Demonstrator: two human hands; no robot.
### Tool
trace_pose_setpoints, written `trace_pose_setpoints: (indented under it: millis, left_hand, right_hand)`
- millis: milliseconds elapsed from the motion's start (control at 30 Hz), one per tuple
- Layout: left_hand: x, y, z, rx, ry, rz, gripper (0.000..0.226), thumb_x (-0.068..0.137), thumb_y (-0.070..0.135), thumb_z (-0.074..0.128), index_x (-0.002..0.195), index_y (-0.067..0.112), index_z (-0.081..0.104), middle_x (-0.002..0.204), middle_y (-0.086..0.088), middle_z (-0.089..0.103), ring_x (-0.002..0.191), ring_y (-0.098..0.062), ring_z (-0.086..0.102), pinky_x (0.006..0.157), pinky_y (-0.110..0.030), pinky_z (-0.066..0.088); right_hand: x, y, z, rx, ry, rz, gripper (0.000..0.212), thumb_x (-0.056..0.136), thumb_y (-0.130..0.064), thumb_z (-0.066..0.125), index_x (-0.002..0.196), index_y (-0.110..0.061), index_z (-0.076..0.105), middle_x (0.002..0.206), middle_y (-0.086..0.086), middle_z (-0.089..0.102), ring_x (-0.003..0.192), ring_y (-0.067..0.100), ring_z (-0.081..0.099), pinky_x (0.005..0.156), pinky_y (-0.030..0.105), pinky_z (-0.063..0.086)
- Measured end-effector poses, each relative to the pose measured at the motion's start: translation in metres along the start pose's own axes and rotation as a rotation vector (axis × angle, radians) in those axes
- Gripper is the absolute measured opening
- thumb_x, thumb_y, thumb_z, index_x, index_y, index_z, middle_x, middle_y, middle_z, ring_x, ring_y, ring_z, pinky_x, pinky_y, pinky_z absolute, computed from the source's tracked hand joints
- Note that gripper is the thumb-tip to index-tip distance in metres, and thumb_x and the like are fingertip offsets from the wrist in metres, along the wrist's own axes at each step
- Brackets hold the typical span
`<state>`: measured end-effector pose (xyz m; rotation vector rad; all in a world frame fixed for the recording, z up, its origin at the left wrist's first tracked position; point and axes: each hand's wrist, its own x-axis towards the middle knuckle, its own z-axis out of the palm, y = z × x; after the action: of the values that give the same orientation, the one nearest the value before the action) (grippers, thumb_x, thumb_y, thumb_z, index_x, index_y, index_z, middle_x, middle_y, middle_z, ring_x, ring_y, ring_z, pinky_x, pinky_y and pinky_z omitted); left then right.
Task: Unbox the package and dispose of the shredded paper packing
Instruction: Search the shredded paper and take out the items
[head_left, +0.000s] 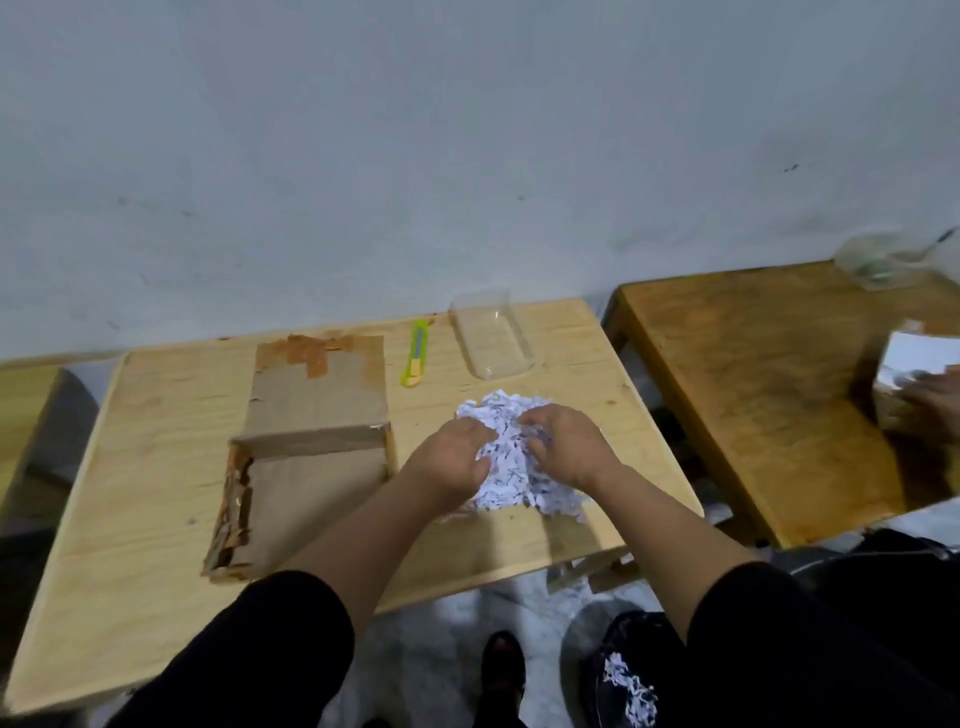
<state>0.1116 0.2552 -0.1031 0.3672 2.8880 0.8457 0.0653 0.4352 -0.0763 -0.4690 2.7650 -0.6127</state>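
A heap of white shredded paper (511, 470) lies on the light wooden table (145, 519), right of centre. My left hand (460, 454) and my right hand (563, 447) press into the heap from both sides, fingers curled around the shreds. To the left sits the opened brown cardboard box (306, 499), its flap (319, 384) folded back toward the wall and its inside bare. A clear plastic container (491, 338) lies near the table's back edge. On the floor at the lower right stands a dark bin (634, 675) with some shredded paper in it.
A green and yellow utility knife (415, 353) lies between the box flap and the clear container. A darker wooden table (753, 389) stands to the right with a clear bowl (872, 260) on it; another person's hand (935, 405) holds papers there. The wall is close behind.
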Motion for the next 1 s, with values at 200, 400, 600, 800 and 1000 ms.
trace_pose_setpoints:
  millis: [200,400,600,800,1000]
  left_hand:
    - [0.029,0.015,0.034,0.137,-0.067,0.015,0.044,0.079,0.036,0.055,0.119,0.019,0.059,0.122,-0.009,0.06,0.113,-0.028,0.056,0.086,-0.04,0.048]
    - [0.035,-0.008,0.035,0.217,-0.052,-0.087,0.04,0.082,0.037,0.041,0.104,0.009,0.06,0.107,-0.014,0.062,0.095,-0.032,0.06,0.078,-0.039,0.051]
    - [0.023,-0.026,0.029,0.136,-0.061,-0.106,0.048,0.073,0.041,0.038,0.099,0.01,0.064,0.105,-0.012,0.062,0.099,-0.031,0.06,0.076,-0.043,0.054]
    - [0.043,0.004,0.024,0.09,0.133,0.028,0.023,0.074,0.032,0.055,0.088,0.018,0.066,0.095,-0.003,0.062,0.086,-0.02,0.059,0.073,-0.033,0.046]
    - [0.054,0.003,0.05,0.188,0.054,0.005,0.036,0.084,0.038,0.043,0.103,0.017,0.065,0.102,-0.006,0.067,0.091,-0.026,0.062,0.071,-0.037,0.052]
  right_hand:
    - [0.017,0.043,0.012,-0.223,-0.145,-0.137,0.04,0.082,-0.033,0.06,0.122,-0.03,0.055,0.137,0.0,0.048,0.128,0.023,0.039,0.1,0.04,0.039]
    - [0.039,0.065,0.014,-0.134,-0.105,-0.276,0.024,0.082,-0.018,0.055,0.098,-0.004,0.066,0.098,0.019,0.065,0.093,0.04,0.058,0.076,0.042,0.048]
    - [0.049,0.091,-0.004,-0.141,-0.108,-0.248,0.014,0.087,-0.009,0.05,0.091,-0.009,0.063,0.099,0.015,0.064,0.096,0.035,0.056,0.076,0.037,0.043]
    - [0.05,0.073,-0.016,-0.044,0.123,-0.351,0.026,0.075,-0.012,0.056,0.099,-0.011,0.065,0.099,0.01,0.064,0.095,0.029,0.054,0.078,0.039,0.045]
    - [0.035,0.066,0.011,-0.012,-0.049,-0.413,0.038,0.078,-0.028,0.047,0.103,-0.005,0.062,0.096,0.016,0.063,0.093,0.03,0.056,0.073,0.033,0.047]
